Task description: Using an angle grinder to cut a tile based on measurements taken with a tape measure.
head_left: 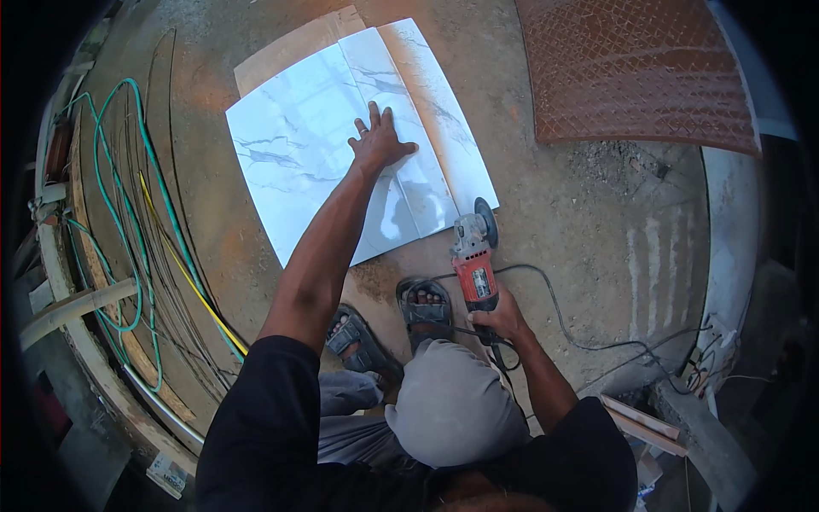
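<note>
My left hand (383, 142) lies flat with spread fingers on a white, grey-veined tile (294, 171), a ring on one finger. A narrower tile strip (373, 64) runs under and beside that hand. At the right, another long tile piece (444, 111) carries orange-brown dust along one side. My right hand (502, 319) is wrapped round the rear of a red and grey angle grinder (476, 271). The grinder's dark disc (486, 224) stands close to the near right corner of the tiles; whether it touches them, I cannot tell.
Brown cardboard (294, 49) shows past the tiles' far edge. The grinder's black cord (559, 311) crosses the concrete floor to the right. A green hose (136, 162) and thin rods lie at the left. A reddish patterned sheet (640, 72) lies at the far right. My sandals (424, 307) are near the tiles.
</note>
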Tool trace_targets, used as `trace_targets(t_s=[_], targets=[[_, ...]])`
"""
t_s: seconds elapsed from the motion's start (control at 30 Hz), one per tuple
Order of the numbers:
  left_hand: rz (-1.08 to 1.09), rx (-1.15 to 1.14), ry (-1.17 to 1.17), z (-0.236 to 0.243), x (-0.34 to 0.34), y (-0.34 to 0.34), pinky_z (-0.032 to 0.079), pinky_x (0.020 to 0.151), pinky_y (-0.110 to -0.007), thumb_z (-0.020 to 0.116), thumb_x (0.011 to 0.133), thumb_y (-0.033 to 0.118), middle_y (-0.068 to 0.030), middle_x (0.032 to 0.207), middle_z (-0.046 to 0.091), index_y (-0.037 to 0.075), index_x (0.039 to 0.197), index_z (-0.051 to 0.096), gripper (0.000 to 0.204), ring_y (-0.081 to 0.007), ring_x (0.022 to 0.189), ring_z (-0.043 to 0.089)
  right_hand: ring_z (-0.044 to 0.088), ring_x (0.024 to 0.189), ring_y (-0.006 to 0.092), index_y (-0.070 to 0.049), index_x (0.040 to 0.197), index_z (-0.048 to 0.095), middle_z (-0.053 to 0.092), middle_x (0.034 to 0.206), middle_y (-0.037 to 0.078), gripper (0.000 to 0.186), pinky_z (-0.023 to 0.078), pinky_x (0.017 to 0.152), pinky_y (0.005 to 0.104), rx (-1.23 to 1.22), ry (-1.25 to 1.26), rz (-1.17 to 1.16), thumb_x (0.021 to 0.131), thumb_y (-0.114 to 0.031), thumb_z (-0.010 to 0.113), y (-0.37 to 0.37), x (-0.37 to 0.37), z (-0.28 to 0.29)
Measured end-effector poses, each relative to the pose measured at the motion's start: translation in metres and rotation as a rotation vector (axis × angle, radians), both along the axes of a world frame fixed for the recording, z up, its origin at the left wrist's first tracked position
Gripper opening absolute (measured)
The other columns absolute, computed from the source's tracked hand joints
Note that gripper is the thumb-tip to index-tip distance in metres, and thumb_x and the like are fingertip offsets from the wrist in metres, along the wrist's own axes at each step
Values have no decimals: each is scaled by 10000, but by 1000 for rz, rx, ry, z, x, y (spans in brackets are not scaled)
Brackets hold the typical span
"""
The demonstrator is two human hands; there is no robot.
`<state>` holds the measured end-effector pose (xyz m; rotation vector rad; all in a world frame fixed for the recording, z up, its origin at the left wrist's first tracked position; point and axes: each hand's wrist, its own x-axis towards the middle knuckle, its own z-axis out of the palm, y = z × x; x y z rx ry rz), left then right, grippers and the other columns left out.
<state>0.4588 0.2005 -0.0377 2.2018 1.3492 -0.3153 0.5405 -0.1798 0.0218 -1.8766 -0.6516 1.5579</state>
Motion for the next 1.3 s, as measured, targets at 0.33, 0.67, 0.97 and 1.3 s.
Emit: trace_targets(t_s=[0.33, 0.67, 0.97, 1.3], targets=[[43, 371, -153, -56, 19, -29, 69, 1045, -754, 480, 858, 496, -93, 1609, 61, 274, 1491, 316, 690, -439, 1452, 24, 577, 834, 160, -17, 1163, 505, 589, 951, 55, 679, 491, 776, 315, 22, -19, -204, 570, -187, 788, 8, 42, 46], [230, 610, -185, -66, -46, -18, 254, 1014, -597, 576, 816, 332, -89, 1568, 234, 175, 1396, 443, 615, -289, 1390, 288, 581, 863, 163, -4, 1184, 511, 602, 966, 60, 712, 489, 799, 313, 84, -13, -159, 567, -213, 797, 77, 54, 22], [497, 572, -61, -50, -118, -12, 263, 975, -607, 578, 837, 319, -118, 1561, 236, 210, 1361, 488, 542, -347, 1372, 281, 583, 874, 189, 20, 1149, 527, 599, 975, 85, 670, 478, 820, 309, 276, -122, 37, 581, -219, 788, 214, 66, -23], [455, -61, 106, -1, -146, -1, 178, 985, -780, 770, 660, 609, -389, 1502, -60, 184, 1539, 16, 1234, -608, 1373, -18, 627, 849, 251, -15, 1074, 593, 652, 930, 133, 585, 495, 797, 333, 302, -118, 124, 568, -237, 783, 394, 69, -35]])
